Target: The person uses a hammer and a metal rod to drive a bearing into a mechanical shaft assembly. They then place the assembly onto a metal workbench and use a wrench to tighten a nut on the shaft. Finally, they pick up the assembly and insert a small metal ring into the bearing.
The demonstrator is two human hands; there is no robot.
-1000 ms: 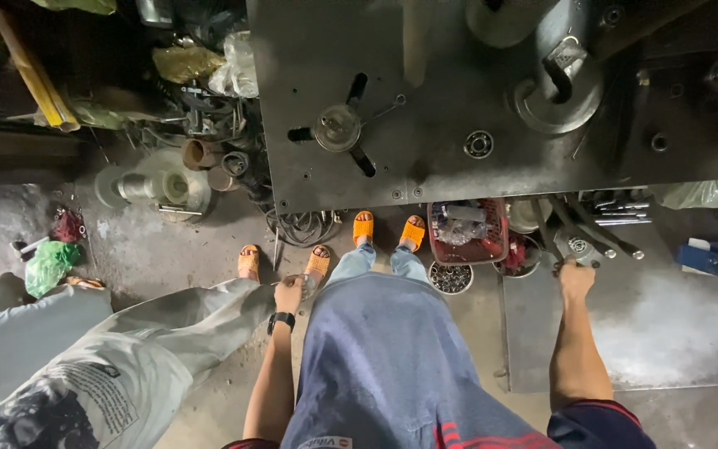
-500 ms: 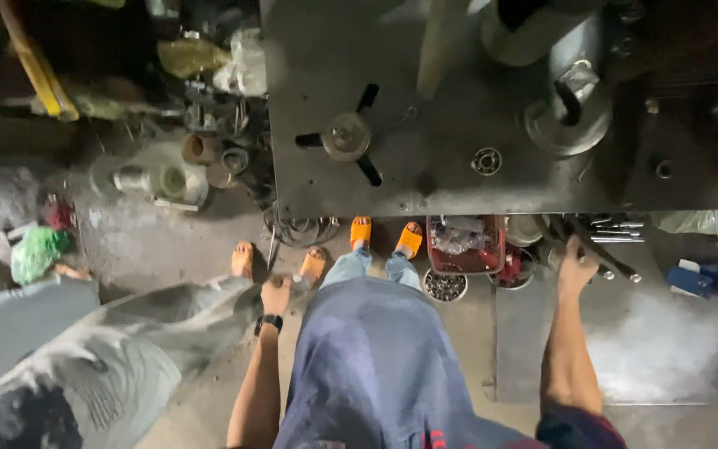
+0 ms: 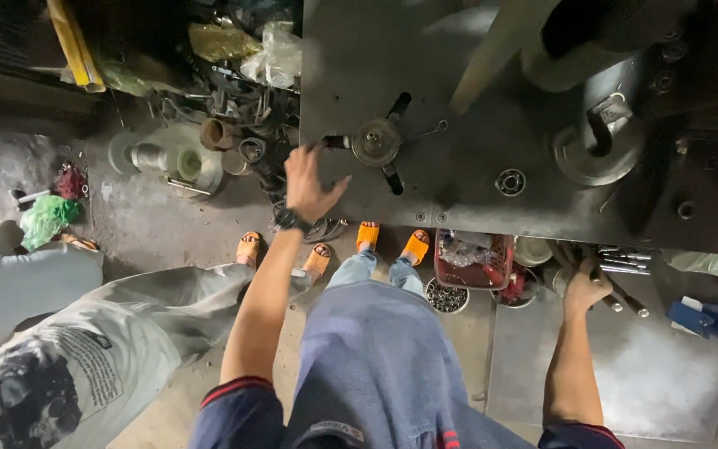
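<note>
- The left hand (image 3: pixel 309 179) is up now, fingers spread wide, reaching at the spoked handle (image 3: pixel 376 143) on the dark steel machine plate (image 3: pixel 459 108); half a second ago it hung low by the knee, so the handle looks like the thing being gone for.
- It holds nothing; the fingertips sit just beside the handle's left spoke, and I cannot tell whether they touch it.
- A black wristwatch (image 3: pixel 291 220) shows on that wrist.
- The right hand (image 3: pixel 585 287) stays low on the right, where it was a second ago, curled around the metal rods (image 3: pixel 621 295) that lie at the machine's near edge.
- Containers next: a red basket (image 3: pixel 477 264) sits under the plate edge, with clear plastic bags of small parts in it.
- Just left and near of it, a round tin (image 3: pixel 446 297) is full of small metal pieces.
- A blue clamp (image 3: pixel 700 318) lies on the grey floor sheet (image 3: pixel 625 374), far right.
- Orange sandals (image 3: pixel 392 241) stand below the plate.
- Another person in a pale printed shirt (image 3: pixel 68 366) stands at left, also in orange sandals.
- Far left, a green bag (image 3: pixel 45 218) and a metal spool (image 3: pixel 164 158) lie on the dirty floor.
</note>
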